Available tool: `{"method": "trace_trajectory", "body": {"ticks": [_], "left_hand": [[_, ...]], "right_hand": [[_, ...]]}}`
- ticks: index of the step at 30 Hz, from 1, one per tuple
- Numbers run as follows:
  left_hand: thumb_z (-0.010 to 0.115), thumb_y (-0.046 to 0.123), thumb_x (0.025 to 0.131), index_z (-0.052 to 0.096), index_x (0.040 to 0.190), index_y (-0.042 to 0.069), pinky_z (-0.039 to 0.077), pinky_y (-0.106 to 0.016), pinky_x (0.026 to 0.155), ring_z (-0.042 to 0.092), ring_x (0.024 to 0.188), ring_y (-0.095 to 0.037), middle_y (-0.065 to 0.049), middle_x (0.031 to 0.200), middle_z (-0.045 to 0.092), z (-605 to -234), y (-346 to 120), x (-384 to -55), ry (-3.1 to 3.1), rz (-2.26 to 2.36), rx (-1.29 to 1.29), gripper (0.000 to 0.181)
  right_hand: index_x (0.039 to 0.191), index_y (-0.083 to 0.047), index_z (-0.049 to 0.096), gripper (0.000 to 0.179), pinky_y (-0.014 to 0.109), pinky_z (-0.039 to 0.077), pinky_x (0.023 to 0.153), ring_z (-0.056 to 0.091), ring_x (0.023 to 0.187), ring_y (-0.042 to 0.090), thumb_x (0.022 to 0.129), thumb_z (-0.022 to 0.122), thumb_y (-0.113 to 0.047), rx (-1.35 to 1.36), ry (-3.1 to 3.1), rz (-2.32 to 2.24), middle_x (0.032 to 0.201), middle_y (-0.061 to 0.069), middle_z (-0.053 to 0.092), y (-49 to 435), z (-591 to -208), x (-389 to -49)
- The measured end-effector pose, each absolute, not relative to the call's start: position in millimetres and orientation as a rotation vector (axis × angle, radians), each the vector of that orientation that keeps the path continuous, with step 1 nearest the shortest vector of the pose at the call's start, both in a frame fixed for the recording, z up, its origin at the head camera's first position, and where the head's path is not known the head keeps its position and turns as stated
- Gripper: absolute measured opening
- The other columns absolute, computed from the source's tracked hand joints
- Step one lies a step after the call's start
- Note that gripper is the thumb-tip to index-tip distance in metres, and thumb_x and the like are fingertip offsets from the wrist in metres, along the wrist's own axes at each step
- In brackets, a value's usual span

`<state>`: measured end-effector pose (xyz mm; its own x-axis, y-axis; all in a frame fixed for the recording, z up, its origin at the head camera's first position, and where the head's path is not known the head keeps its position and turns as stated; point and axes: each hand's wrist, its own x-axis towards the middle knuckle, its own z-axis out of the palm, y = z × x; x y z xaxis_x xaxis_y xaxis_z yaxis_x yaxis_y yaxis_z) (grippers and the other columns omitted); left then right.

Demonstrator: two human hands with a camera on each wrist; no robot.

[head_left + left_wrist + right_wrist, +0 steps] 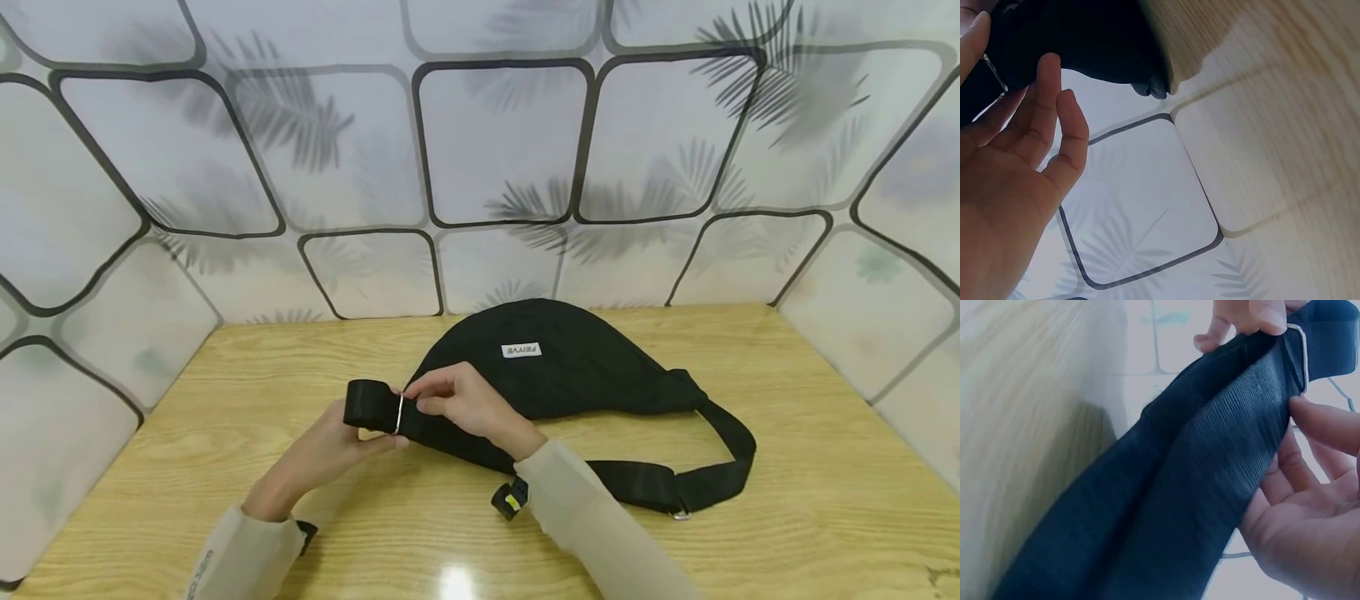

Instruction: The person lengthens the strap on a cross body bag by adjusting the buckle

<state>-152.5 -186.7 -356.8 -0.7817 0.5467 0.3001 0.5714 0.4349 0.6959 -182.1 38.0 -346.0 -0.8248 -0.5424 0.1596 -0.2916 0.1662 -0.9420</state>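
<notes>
A black waist bag [570, 367] with a small white label lies on the wooden table. Its black strap [465, 442] runs left to a thin metal slider [399, 413], where the webbing bends into a loop [367, 404]. My left hand [330, 446] holds the strap at the slider from below, its thumb tip by the slider's lower end. My right hand [472, 406] pinches the strap just right of the slider, near its upper end. In the right wrist view, the webbing [1210, 444] passes through the metal slider [1302, 359] between both hands.
The strap's other side curves round at the right, with a second metal buckle [680, 514] on the table [810, 467]. A patterned cloth wall [502, 150] closes off the back and both sides. A black device [510, 500] with a yellow patch hangs by my right wrist.
</notes>
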Motion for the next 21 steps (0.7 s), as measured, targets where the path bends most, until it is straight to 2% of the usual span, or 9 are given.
{"method": "trace_trajectory", "body": {"ticks": [5, 8, 12, 16, 21], "left_hand": [[0.078, 0.009, 0.091, 0.062, 0.130, 0.003, 0.053, -0.039, 0.082, 0.062, 0.104, -0.018, -0.008, 0.122, 0.066, -355, -186, -153, -2.653, -1.283, -0.994, 0.043], [0.078, 0.008, 0.090, 0.060, 0.133, -0.001, 0.053, -0.039, 0.088, 0.063, 0.110, -0.023, -0.012, 0.126, 0.065, -355, -186, -153, -2.636, -1.278, -1.015, 0.047], [0.079, 0.009, 0.090, 0.062, 0.127, 0.001, 0.053, -0.039, 0.090, 0.064, 0.107, -0.019, -0.008, 0.119, 0.067, -355, -187, -151, -2.636, -1.295, -1.008, 0.042], [0.079, 0.010, 0.090, 0.065, 0.119, 0.003, 0.054, -0.036, 0.084, 0.063, 0.098, -0.012, -0.002, 0.109, 0.067, -355, -186, -151, -2.628, -1.281, -1.017, 0.033], [0.080, 0.009, 0.089, 0.068, 0.109, 0.004, 0.054, -0.037, 0.078, 0.062, 0.088, -0.010, 0.001, 0.098, 0.067, -355, -185, -152, -2.642, -1.260, -1.009, 0.024]], "right_hand": [[0.113, 0.007, 0.071, 0.022, 0.021, 0.047, 0.070, 0.059, 0.077, 0.006, 0.093, 0.062, 0.013, -0.881, 2.248, -1.711, 0.095, 0.012, 0.071, 39, -345, -183], [0.112, 0.006, 0.069, 0.021, 0.021, 0.047, 0.069, 0.060, 0.076, 0.005, 0.092, 0.064, 0.013, -0.911, 2.262, -1.718, 0.089, 0.010, 0.070, 38, -343, -182], [0.120, 0.003, 0.067, 0.028, 0.022, 0.051, 0.075, 0.061, 0.080, 0.007, 0.092, 0.069, 0.008, -0.965, 2.289, -1.629, 0.095, 0.009, 0.067, 37, -341, -177], [0.129, -0.001, 0.064, 0.044, 0.025, 0.050, 0.084, 0.060, 0.089, 0.009, 0.088, 0.080, -0.006, -1.015, 2.381, -1.475, 0.105, 0.006, 0.064, 35, -339, -172], [0.125, -0.002, 0.065, 0.049, 0.029, 0.052, 0.085, 0.062, 0.095, 0.018, 0.083, 0.087, -0.013, -1.050, 2.504, -1.387, 0.110, 0.006, 0.066, 31, -338, -167]]}}
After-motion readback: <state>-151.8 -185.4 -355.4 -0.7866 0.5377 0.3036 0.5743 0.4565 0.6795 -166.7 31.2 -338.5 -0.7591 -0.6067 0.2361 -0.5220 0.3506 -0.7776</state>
